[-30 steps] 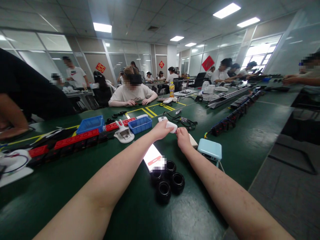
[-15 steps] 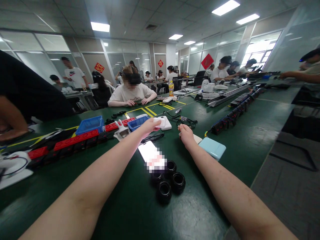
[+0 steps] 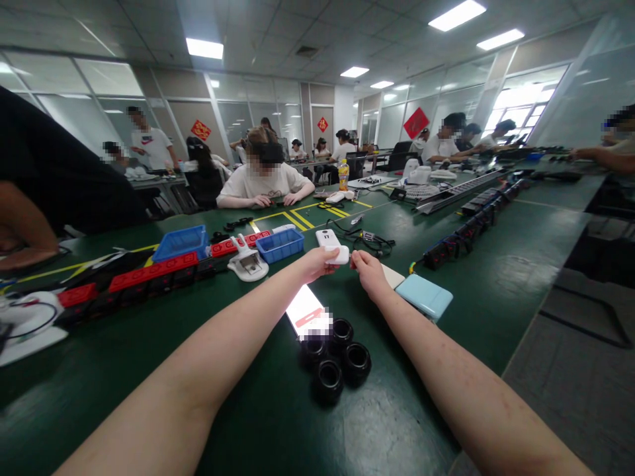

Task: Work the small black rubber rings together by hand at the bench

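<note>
My left hand (image 3: 317,265) is closed round a small white rounded case (image 3: 339,255), perhaps an earbud case. Close by on the right, my right hand (image 3: 368,272) is pinched, its fingertips a short gap from the case; whatever sits between them is too small to make out. Just behind the left hand lies a white block with dark marks (image 3: 326,237). Below my left wrist a lit phone (image 3: 302,311) rests on the green table, partly covered by the forearm. Several black ring-shaped parts (image 3: 356,362) stand against its near end.
A light blue case (image 3: 425,295) and a cream flat item (image 3: 393,276) lie beside my right wrist. Left are blue trays (image 3: 280,246), a white stand (image 3: 248,263) and a red-and-black power strip (image 3: 153,272). Black cables (image 3: 380,243) lie beyond my hands. A person (image 3: 268,178) sits opposite.
My left hand has brought the white case right and nearer, towards my right hand, uncovering the blue tray and white block behind. My right hand stays pinched, nearly in place.
</note>
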### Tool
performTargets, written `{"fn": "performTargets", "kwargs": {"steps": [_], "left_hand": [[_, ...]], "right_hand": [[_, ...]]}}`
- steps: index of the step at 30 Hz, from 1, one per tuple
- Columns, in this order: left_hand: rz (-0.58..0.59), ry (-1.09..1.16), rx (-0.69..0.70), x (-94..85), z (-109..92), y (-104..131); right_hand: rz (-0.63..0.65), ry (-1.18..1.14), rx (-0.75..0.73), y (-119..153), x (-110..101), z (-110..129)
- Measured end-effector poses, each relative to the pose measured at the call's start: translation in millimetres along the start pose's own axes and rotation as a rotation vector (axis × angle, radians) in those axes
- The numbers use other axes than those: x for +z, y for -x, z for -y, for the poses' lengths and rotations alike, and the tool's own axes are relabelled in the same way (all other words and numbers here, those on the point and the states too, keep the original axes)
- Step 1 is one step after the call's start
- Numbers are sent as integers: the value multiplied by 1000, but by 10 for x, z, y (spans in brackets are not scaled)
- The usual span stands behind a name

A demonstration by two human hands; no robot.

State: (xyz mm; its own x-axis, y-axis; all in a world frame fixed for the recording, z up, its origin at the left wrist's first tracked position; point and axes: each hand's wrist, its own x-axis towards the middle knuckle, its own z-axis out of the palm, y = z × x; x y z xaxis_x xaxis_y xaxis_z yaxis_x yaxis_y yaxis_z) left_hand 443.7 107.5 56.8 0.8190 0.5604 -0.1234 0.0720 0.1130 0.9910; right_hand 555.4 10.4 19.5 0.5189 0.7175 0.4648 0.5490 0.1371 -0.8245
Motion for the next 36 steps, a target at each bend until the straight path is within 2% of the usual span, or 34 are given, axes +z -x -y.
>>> {"fn": "performTargets", "kwargs": {"steps": [11, 18, 21, 25, 28, 32, 36], "left_hand": [[0, -110, -71, -3, -67, 42], [-65, -176, -19, -5, -35, 75], [-85, -186, 3, -41, 7, 131], [-56, -179, 5, -72, 16, 200], [-43, -184, 5, -49, 0, 186], [-59, -226, 13, -39, -40, 140], [-43, -295, -20, -106, -99, 181]], "right_hand": [[95, 107, 1, -23, -16, -6], [45, 169, -17, 23, 137, 28], [104, 171, -41, 18, 125, 41], [234, 165, -75, -31, -23, 52], [241, 172, -74, -48, -89, 48], [229, 198, -44, -22, -25, 48], [269, 259, -24, 10, 56, 89]]}}
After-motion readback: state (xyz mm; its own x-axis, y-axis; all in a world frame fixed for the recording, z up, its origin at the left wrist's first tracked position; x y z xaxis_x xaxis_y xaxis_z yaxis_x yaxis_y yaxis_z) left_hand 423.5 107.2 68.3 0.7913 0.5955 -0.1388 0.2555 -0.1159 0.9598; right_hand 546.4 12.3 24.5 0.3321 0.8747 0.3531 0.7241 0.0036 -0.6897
